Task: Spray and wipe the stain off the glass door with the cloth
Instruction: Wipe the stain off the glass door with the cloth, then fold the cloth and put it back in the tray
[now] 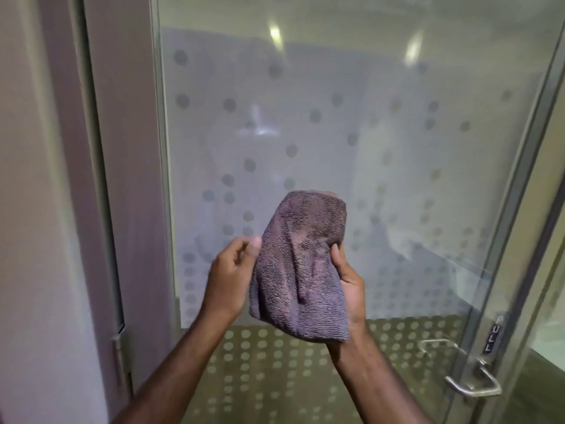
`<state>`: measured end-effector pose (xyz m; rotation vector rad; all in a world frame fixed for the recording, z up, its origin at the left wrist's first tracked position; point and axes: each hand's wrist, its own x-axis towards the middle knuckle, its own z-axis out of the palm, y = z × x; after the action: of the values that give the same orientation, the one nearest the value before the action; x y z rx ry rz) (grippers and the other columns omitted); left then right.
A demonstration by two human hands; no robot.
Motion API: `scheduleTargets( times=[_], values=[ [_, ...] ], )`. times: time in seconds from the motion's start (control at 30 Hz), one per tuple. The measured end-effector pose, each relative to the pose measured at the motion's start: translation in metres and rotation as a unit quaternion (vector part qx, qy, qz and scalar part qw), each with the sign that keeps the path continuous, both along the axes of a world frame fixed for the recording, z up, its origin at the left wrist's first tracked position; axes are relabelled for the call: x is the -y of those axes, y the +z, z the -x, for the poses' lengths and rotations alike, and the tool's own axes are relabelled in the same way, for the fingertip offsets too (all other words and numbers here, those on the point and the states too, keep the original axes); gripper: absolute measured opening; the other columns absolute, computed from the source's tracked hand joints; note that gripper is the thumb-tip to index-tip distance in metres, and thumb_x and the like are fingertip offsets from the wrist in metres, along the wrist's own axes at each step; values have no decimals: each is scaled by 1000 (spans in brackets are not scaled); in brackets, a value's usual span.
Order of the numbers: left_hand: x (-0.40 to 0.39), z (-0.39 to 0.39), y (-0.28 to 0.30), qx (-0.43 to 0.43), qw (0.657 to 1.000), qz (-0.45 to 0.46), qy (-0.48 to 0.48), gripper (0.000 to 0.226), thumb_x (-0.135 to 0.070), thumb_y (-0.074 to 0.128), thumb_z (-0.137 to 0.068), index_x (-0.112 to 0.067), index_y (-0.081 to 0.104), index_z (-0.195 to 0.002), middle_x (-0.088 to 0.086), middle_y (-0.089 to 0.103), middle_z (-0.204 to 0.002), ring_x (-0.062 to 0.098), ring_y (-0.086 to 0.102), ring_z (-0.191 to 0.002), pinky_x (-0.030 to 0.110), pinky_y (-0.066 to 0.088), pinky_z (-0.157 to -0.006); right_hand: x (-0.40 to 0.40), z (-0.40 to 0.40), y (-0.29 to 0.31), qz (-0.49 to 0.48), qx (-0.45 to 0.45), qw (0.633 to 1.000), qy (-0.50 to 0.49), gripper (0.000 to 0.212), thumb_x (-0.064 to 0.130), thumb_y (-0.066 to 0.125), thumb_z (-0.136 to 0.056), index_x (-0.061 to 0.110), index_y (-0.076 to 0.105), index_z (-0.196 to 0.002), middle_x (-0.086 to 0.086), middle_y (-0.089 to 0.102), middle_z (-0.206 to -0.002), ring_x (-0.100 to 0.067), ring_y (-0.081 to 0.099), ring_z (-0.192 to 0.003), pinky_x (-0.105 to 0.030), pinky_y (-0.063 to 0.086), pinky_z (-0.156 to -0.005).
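Head view. You stand close to the glass door (336, 133), both forearms raised in front of it. Your right hand (348, 280) grips the cloth (299, 270) along its right edge, thumb pressed over the front, fingers hidden behind the fabric. The cloth is a bunched, purplish-brown terry piece; it hangs from that grip, its rounded top fold above the hand, its lower hem near the wrist. Your left hand (230, 267) sits just beside the cloth's left edge, fingers curled loosely, thumb and forefinger close together; whether they pinch the edge or only touch it, you cannot tell.

No containers show here.

The stain: no distinct mark can be told apart on the pane. The glass carries a frosted band scattered with round dots, denser toward the bottom; two ceiling lights reflect near the top.

Edges. Left of the pane runs a grey metal frame post (122, 179), and beyond it a plain wall (30, 209). On the right, the door's metal edge (516, 191) slants down to a steel pull handle (464, 377) with a small label (493, 333) above it.

Room. The cloth is held in front of the pane's lower middle, and whether it touches the glass cannot be told. Open glass spreads above and to both sides of your hands; the handle lies well apart, lower right.
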<state>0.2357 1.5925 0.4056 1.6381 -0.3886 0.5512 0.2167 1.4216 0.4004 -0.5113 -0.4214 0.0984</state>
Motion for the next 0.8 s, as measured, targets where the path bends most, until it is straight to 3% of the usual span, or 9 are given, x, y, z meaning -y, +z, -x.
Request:
scheduleTargets(
  times=[0.03,0.1,0.2,0.27,0.37,0.47,0.53,0.67,0.8],
  values=[
    [3,6,-1,-67,995,20,-72,66,-75,44,-93,-19,72,-115,2,78,-108,26,71,-108,49,55,-97,0,3,0,-9,2,999,31,91,23,87,-80,13,40,-157,-20,50,-151,-43,45,-144,-66,32,-119],
    [10,21,-3,-171,950,110,-236,62,-66,40,-96,-21,68,-128,3,73,-127,20,67,-122,42,47,-108,1,9,-4,-10,8,997,73,80,23,92,-74,5,56,-143,-24,66,-133,-42,62,-127,-62,45,-111],
    [15,35,-1,-225,891,228,-322,49,-49,45,-97,-18,67,-128,9,71,-130,21,66,-124,40,46,-107,5,9,-16,-8,-15,997,79,86,22,91,-74,6,51,-149,-23,62,-139,-40,56,-134,-62,45,-112],
    [16,34,-5,-200,903,248,-289,41,-38,53,-95,-13,70,-123,13,73,-124,24,69,-119,41,50,-104,7,6,-19,18,-19,999,32,77,18,86,-79,12,53,-148,-22,58,-143,-38,57,-133,-62,41,-115],
    [15,29,-11,-176,939,233,-181,26,-25,59,-97,-7,74,-107,15,79,-106,24,76,-100,37,56,-91,12,4,-29,138,-53,981,-122,40,15,63,-90,8,66,-130,-20,70,-123,-36,68,-110,-51,50,-106],
    [13,26,-19,-169,949,231,-136,19,-19,61,-97,-7,76,-99,14,80,-98,23,77,-90,33,57,-81,17,14,-40,337,-71,913,-221,40,46,62,-96,16,72,-120,-7,77,-115,-25,69,-104,-42,55,-91],
    [13,25,-23,-151,955,220,-128,17,-15,60,-98,-9,77,-99,15,80,-99,24,77,-91,33,61,-81,20,20,-46,435,-69,872,-212,41,53,63,-96,22,72,-121,-1,79,-113,-18,71,-95,-37,56,-84],
    [11,25,-23,-133,960,213,-121,17,-15,60,-99,-10,76,-102,13,80,-99,23,77,-93,32,62,-81,24,24,-48,472,-95,864,-147,41,42,80,-84,17,75,-115,-3,80,-104,-16,72,-87,-31,57,-77],
    [-3,20,-22,-134,965,202,-104,15,-17,65,-96,-8,76,-96,13,80,-93,22,76,-87,32,59,-78,37,27,-41,419,-64,888,-180,37,24,82,-78,10,77,-112,-10,79,-109,-18,72,-91,-34,56,-83]
  ],
)
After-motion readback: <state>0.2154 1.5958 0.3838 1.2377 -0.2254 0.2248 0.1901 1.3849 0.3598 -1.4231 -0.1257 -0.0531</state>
